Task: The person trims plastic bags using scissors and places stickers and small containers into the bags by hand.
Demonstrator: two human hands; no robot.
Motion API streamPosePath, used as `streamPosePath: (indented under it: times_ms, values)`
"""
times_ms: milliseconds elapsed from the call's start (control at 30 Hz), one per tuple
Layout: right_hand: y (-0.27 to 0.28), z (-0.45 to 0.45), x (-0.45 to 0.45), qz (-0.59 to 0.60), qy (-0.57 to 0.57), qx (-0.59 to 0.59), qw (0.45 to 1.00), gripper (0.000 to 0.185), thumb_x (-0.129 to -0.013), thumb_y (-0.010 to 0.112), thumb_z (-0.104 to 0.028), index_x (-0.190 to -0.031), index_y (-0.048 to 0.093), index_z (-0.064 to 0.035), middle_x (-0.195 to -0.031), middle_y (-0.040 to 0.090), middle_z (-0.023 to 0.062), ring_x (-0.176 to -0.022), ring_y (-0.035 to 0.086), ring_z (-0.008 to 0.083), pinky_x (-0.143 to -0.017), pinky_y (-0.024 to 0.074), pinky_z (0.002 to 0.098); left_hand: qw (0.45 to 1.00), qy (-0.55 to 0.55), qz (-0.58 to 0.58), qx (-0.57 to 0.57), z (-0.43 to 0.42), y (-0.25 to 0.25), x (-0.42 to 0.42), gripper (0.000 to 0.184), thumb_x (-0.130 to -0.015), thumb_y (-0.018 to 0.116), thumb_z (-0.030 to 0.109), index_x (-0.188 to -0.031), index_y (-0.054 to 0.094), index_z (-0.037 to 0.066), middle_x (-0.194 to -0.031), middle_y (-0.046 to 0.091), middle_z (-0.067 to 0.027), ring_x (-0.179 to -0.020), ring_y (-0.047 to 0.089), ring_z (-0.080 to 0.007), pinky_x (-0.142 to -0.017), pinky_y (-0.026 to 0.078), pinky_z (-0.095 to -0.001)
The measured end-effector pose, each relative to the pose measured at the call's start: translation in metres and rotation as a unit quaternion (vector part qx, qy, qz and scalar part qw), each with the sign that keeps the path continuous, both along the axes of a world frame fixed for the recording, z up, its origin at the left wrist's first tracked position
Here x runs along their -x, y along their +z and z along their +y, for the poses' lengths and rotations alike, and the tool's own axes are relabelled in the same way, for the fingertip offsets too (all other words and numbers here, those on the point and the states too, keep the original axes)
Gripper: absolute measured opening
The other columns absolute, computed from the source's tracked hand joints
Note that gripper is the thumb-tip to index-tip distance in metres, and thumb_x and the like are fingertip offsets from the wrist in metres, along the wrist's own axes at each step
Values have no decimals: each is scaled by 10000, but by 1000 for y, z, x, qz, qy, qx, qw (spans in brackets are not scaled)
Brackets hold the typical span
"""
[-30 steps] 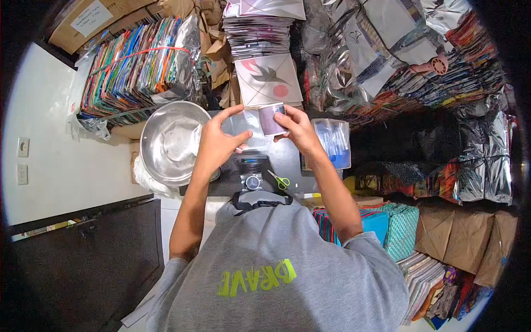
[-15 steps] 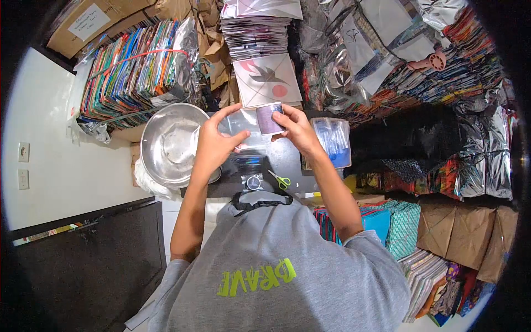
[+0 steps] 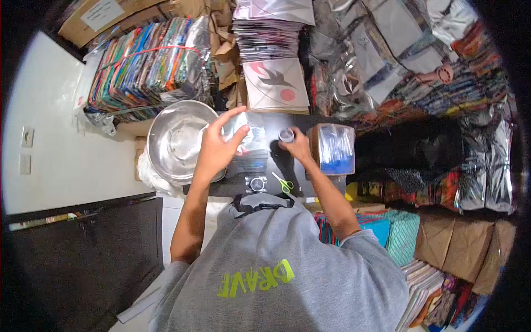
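Observation:
My right hand (image 3: 296, 145) is closed round a small spool (image 3: 286, 135) with a pale round end and a dark centre, tilted so that this end shows. It is over the dark table (image 3: 276, 160). My left hand (image 3: 220, 145) has its thumb and forefinger spread wide, beside shiny clear plastic (image 3: 253, 133); its other fingers are partly hidden. Nearer my body lie a round item in a clear packet (image 3: 256, 184) and green-handled scissors (image 3: 286, 184).
A large steel bowl (image 3: 160, 157) stands left of my left hand. On the right is an open box (image 3: 317, 149) of blue and clear packets. Stacked printed cards (image 3: 274, 83) rise behind the table, with bundled goods (image 3: 144, 66) at the back left.
My right hand has lowered the spool and drawn it to the right, away from my left hand, turning its end into view. My left hand stays nearly in place.

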State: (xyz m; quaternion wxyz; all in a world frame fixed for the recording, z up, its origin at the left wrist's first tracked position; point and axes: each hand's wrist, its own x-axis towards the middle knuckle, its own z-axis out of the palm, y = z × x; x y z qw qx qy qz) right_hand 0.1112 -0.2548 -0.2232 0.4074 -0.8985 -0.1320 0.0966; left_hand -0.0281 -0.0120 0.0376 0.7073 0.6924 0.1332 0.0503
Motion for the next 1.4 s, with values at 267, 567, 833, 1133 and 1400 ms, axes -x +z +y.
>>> streamPosePath:
  times_ms: [267,567,833,1133,1400]
  values:
    - [-56,-30,51,-134,-12,-27,991,656,-723,866,-101,-1281,537,6,-1230,635,249,-1199,587,443,-1060,458,457,998,-18,26,45,13,0,10,534,-1104,407,470,-1385,605,61,-1056,669,-105,-697,724,-180,-562,572,-244]
    - [-77,-69,144,-55,180,205,960,298,-861,727,-179,-1115,612,-75,-1055,609,178,-990,633,394,-831,547,501,999,-35,7,36,13,-3,2,752,-1091,200,598,-1399,582,28,-1207,652,-165,-744,743,-245,-590,595,-254]
    - [-79,-81,145,8,164,218,962,262,-877,697,-158,-1128,661,-89,-1103,623,172,-1022,650,397,-847,555,500,997,-55,12,45,6,-10,-3,780,-1081,190,623,-1395,590,32,-1229,645,-168,-750,734,-230,-600,603,-258]
    - [-92,-68,142,44,154,330,930,239,-847,689,-176,-1071,681,-94,-994,718,167,-941,712,412,-815,587,527,997,-51,3,51,10,-8,3,800,-1075,183,638,-1396,591,28,-1227,648,-169,-762,738,-222,-596,595,-247]
    - [36,-76,54,406,277,-30,870,381,-834,727,-91,-1209,702,-28,-877,736,13,-766,651,68,-683,530,262,997,-64,0,47,11,-13,2,835,-1058,180,672,-1401,590,31,-1286,621,-185,-706,722,-208,-595,597,-254]
